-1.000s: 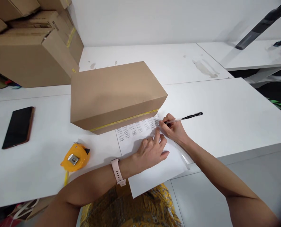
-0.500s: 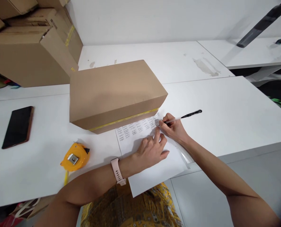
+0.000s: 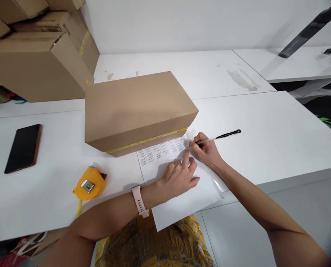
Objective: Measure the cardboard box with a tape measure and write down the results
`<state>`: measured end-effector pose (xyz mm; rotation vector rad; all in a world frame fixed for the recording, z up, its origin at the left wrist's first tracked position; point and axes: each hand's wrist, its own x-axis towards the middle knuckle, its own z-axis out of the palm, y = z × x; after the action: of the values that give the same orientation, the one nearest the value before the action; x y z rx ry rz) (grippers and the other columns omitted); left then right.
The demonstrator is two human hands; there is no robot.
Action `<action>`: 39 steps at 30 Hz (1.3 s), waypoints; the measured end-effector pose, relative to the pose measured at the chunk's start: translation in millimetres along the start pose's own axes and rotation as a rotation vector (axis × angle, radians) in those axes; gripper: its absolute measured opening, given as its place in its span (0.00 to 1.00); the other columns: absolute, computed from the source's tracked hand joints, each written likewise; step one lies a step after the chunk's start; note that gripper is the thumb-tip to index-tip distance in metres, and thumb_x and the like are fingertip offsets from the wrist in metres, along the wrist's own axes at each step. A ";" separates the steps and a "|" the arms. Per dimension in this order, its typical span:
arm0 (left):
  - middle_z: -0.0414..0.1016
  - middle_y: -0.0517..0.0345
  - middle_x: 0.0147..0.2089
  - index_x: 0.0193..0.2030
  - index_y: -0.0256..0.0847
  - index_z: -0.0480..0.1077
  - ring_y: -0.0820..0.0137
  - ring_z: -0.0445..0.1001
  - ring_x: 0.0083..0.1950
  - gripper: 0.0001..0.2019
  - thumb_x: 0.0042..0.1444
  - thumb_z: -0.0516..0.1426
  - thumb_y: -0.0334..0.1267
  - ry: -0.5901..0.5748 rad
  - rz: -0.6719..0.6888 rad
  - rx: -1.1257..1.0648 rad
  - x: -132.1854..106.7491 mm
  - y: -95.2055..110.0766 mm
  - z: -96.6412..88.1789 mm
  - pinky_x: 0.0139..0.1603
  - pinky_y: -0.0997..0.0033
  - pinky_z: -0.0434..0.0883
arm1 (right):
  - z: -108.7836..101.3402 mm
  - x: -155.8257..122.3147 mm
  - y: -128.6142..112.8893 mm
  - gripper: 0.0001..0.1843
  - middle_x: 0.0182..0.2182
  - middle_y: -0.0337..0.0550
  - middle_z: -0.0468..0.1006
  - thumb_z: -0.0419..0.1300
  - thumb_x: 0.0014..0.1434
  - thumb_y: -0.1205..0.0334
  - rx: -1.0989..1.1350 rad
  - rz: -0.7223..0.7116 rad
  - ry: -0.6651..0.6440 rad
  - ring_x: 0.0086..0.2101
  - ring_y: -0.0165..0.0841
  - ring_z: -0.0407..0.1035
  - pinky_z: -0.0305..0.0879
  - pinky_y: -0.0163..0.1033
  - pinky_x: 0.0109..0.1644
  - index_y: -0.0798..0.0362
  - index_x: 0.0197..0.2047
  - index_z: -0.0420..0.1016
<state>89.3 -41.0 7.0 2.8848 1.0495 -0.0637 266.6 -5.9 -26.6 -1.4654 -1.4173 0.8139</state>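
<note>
My right hand point(image 3: 206, 152) is closed round a pen point(image 3: 219, 137) with a black cap end, its tip on the top right of a white sheet point(image 3: 179, 196) covered in small handwritten rows. My left hand point(image 3: 179, 177), a pink watch on its wrist, lies flat on the sheet with fingers stretched out, just left of the right hand. A closed brown cardboard box point(image 3: 137, 109) with a yellow tape line along its front lower edge stands right behind the sheet and covers its top edge.
A yellow tape measure point(image 3: 89, 184) lies left of the sheet and a black phone point(image 3: 23, 148) further left on the white table point(image 3: 265, 126). Stacked cardboard boxes point(image 3: 37, 52) fill the back left corner. Another white table stands at the right, a dark bar above it.
Both hands stay in place over the sheet; the pen tip shifts only slightly as it writes. The view wobbles a little.
</note>
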 end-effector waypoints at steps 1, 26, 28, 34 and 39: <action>0.60 0.29 0.74 0.66 0.33 0.66 0.59 0.82 0.46 0.28 0.69 0.53 0.55 0.000 -0.001 0.000 -0.1 0.0 0.1 0.40 0.65 0.79 | 0.1 0.0 0.5 0.14 0.20 0.31 0.61 0.63 0.60 0.56 0.000 0.000 -0.002 0.22 0.26 0.52 0.48 0.36 0.25 0.49 0.29 0.63; 0.59 0.31 0.75 0.64 0.34 0.67 0.59 0.82 0.45 0.28 0.69 0.54 0.55 0.014 0.000 0.003 0.5 -0.2 4.3 0.40 0.65 0.79 | -0.4 0.1 1.2 0.13 0.19 0.30 0.60 0.61 0.61 0.58 -0.040 0.012 -0.025 0.21 0.26 0.51 0.47 0.37 0.25 0.48 0.29 0.62; 0.58 0.31 0.76 0.64 0.34 0.67 0.59 0.82 0.45 0.28 0.69 0.54 0.55 0.014 -0.001 0.004 0.5 -0.1 4.3 0.39 0.65 0.79 | -0.3 0.2 2.1 0.13 0.19 0.30 0.60 0.61 0.61 0.58 -0.037 0.008 -0.028 0.21 0.26 0.51 0.47 0.37 0.24 0.48 0.29 0.62; 0.56 0.32 0.77 0.65 0.34 0.66 0.60 0.82 0.44 0.28 0.69 0.53 0.55 -0.007 0.001 -0.006 1.0 -0.5 3.6 0.39 0.64 0.79 | -1.9 0.7 3.8 0.13 0.19 0.31 0.60 0.61 0.62 0.57 -0.040 0.011 -0.007 0.21 0.26 0.52 0.47 0.37 0.25 0.49 0.29 0.62; 0.52 0.32 0.78 0.66 0.35 0.66 0.63 0.82 0.43 0.28 0.70 0.53 0.55 -0.034 -0.004 -0.015 0.6 -1.7 -1.8 0.39 0.65 0.79 | -3.2 0.7 4.1 0.13 0.19 0.32 0.61 0.63 0.61 0.57 -0.040 0.027 0.011 0.22 0.27 0.53 0.49 0.37 0.26 0.49 0.29 0.63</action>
<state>88.7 -39.1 8.6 2.8575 1.0452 -0.1042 271.1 -5.4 -29.2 -1.5204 -1.4156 0.7975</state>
